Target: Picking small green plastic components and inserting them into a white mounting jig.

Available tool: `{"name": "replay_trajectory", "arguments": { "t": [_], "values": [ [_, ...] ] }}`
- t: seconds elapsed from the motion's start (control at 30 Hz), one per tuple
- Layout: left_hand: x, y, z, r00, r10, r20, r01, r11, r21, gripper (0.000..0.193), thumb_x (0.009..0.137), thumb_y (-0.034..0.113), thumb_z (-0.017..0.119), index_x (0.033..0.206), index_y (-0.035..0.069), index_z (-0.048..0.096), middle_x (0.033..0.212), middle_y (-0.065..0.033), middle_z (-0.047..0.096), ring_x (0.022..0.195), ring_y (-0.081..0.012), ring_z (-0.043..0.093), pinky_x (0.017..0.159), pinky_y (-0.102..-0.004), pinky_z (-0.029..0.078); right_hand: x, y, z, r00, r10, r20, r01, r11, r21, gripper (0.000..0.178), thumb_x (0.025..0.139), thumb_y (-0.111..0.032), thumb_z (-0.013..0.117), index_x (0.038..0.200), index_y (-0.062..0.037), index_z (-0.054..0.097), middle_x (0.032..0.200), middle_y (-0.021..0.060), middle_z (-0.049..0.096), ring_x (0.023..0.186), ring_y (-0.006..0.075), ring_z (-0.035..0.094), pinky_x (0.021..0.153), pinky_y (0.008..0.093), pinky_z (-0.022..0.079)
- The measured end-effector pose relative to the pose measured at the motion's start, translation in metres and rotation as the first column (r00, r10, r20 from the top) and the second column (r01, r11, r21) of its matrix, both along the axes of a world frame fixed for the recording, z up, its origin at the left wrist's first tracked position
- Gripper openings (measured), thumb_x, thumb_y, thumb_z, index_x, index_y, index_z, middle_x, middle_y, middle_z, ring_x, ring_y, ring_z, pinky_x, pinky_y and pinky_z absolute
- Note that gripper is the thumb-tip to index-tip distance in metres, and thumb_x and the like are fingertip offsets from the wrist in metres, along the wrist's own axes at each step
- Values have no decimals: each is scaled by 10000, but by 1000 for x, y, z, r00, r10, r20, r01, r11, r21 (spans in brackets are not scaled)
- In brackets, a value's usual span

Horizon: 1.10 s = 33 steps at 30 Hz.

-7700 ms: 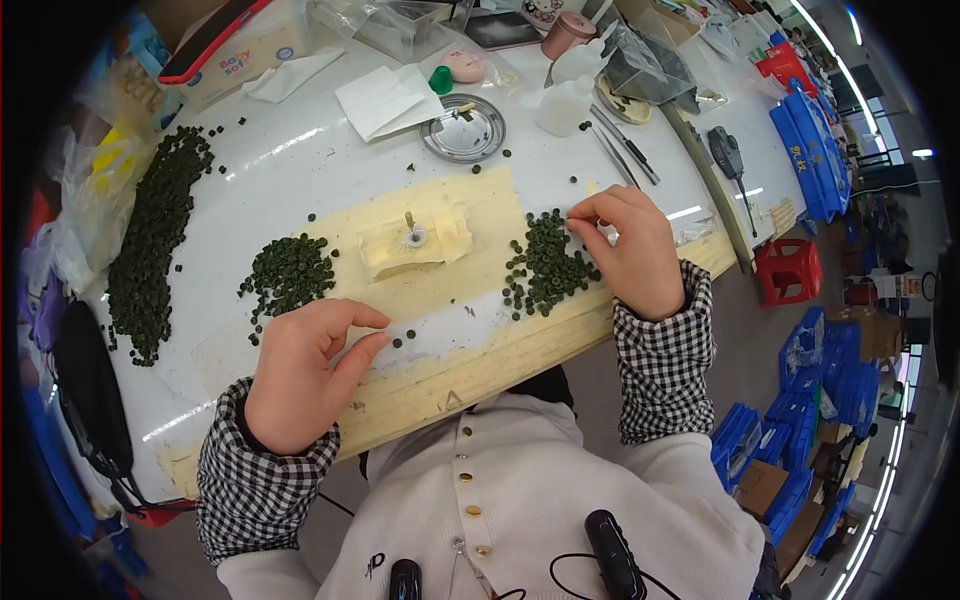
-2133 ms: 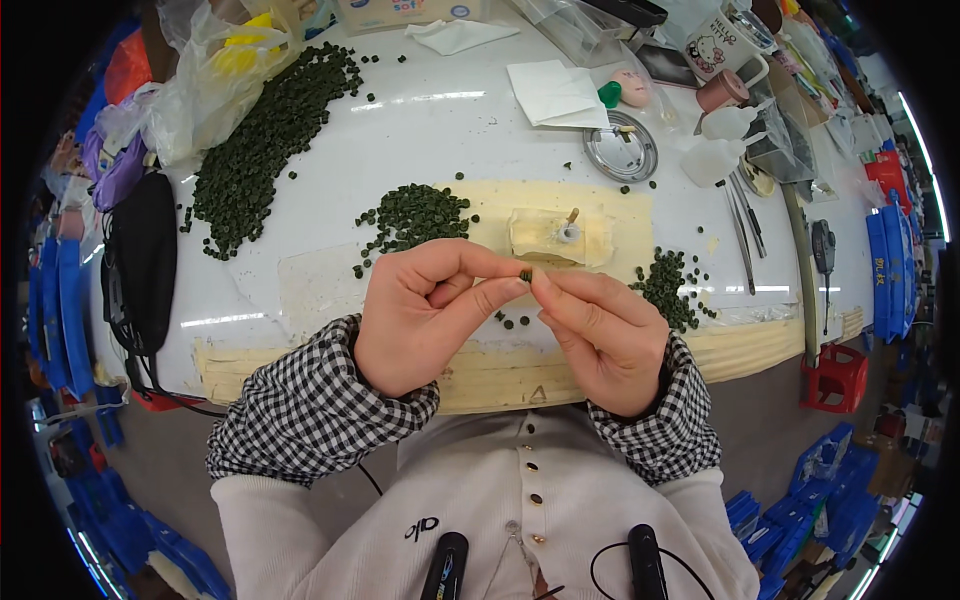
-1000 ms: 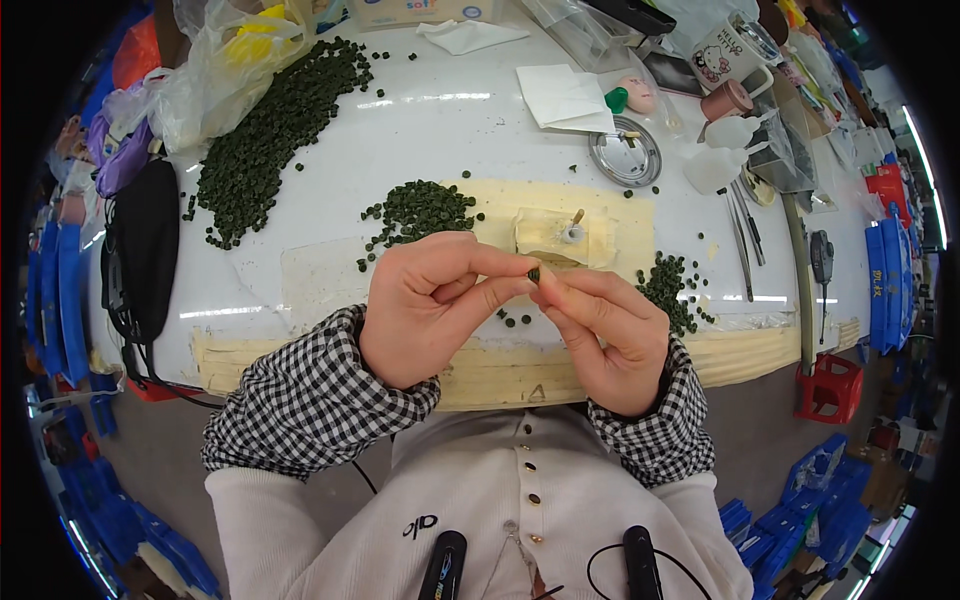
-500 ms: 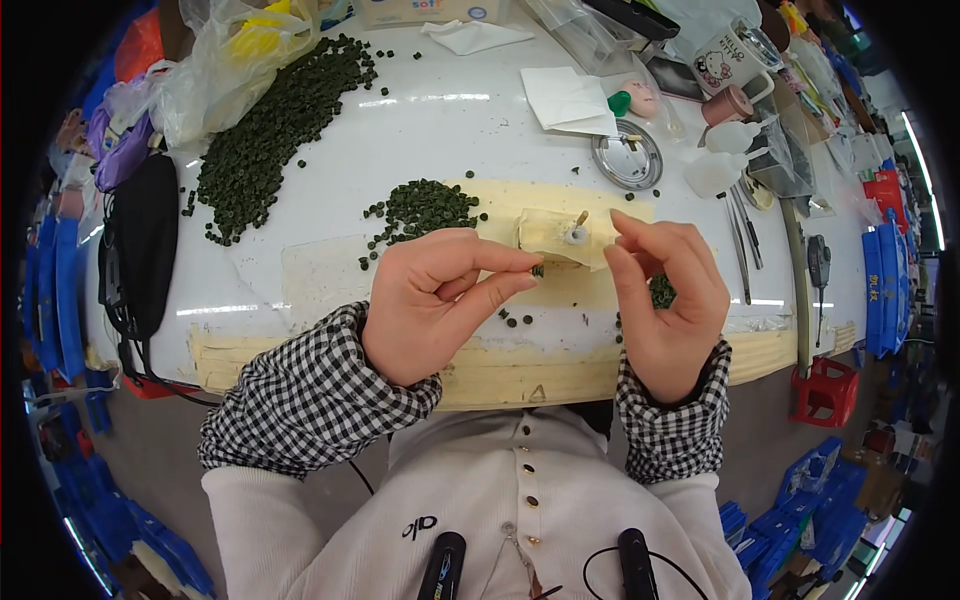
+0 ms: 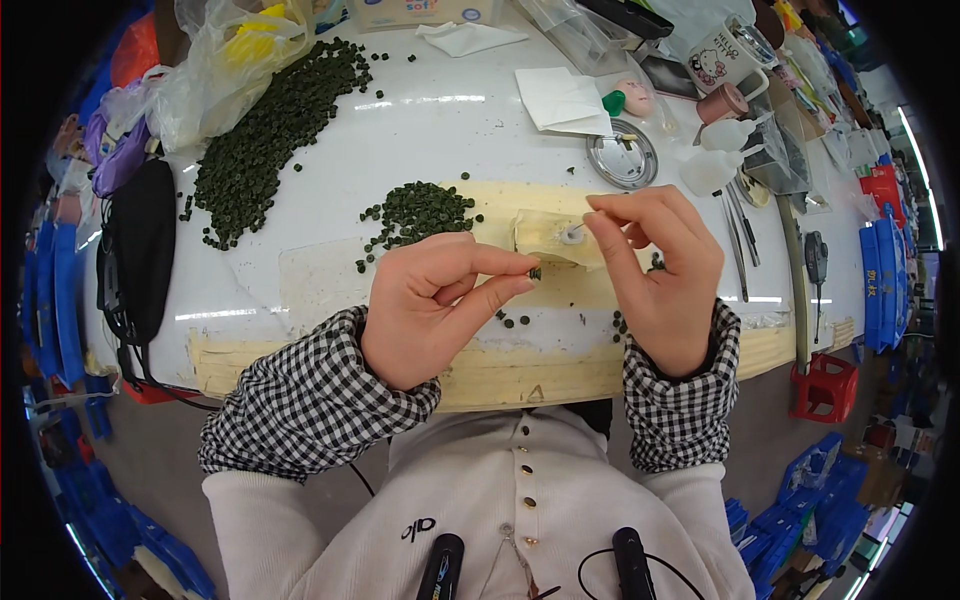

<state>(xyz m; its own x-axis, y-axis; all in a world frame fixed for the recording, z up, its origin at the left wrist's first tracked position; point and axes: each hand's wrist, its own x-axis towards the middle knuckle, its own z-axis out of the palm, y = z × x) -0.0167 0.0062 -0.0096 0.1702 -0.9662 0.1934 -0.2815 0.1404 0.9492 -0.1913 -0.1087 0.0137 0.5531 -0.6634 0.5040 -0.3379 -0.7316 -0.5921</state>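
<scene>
My left hand (image 5: 415,305) is closed in a pinch on a small dark green piece (image 5: 535,272), held above the near part of the table. To its right, my right hand (image 5: 665,265) has thumb and forefinger closed at the top of a thin stick (image 5: 581,225). The stick's lower end is at a white blob (image 5: 572,236) on a block covered with yellowish tape (image 5: 537,232). Just beyond my left hand lies a small heap of dark green pieces (image 5: 420,212). My right hand mostly hides some more green pieces behind it.
A large pile of green pieces (image 5: 265,150) spreads at the far left beside plastic bags (image 5: 225,95) and a black pouch (image 5: 143,245). Folded white tissue (image 5: 562,100), a round metal dish (image 5: 622,155), a mug (image 5: 722,58) and tweezers (image 5: 735,245) lie toward the right.
My right hand has moved slightly left, and its parted thumb and forefinger have closed on the stick. My left hand stays almost still with its green piece.
</scene>
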Motion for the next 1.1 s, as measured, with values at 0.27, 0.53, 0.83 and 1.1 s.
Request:
{"name": "replay_trajectory", "arguments": {
  "t": [0.27, 0.53, 0.83, 1.1],
  "values": [
    [0, 0, 1, 999, -15, 36, 16, 1000, -19, 194, 768, 14, 712, 960, 43, 704, 557, 64, 317, 524, -44, 300, 513, -217, 262, -4, 9, 7, 929, 272, 249, -300, 950, 82, 102, 828, -33, 660, 884, 30, 603, 835, 93, 613, 709, 150, 584, 636, 242, 466],
    [0, -1, 0, 999, -14, 53, 17, 999, -40, 186, 765, 16, 717, 948, 39, 698, 539, 62, 306, 515, -49, 302, 505, -226, 268, 5, 18, -5, 879, 271, 393, -408, 854, 323, 101, 880, -45, 611, 908, 47, 577, 857, 97, 606, 765, 164, 632, 713, 259, 534],
    [0, 0, 0, 998, -16, 63, 19, 999, -38, 188, 763, 15, 717, 948, 38, 698, 544, 60, 310, 517, -47, 307, 507, -226, 268, 6, 16, -5, 893, 302, 334, -394, 883, 256, 87, 874, -27, 614, 905, 47, 580, 848, 95, 607, 745, 159, 628, 696, 256, 536],
    [0, 0, 2, 998, -19, 61, 20, 1000, -17, 183, 771, 19, 710, 953, 41, 702, 557, 64, 309, 521, -46, 303, 515, -222, 265, 4, 17, 0, 888, 78, 453, -253, 906, 339, 97, 895, -49, 601, 880, 38, 562, 842, 85, 620, 753, 137, 615, 714, 244, 505]
  ]
}}
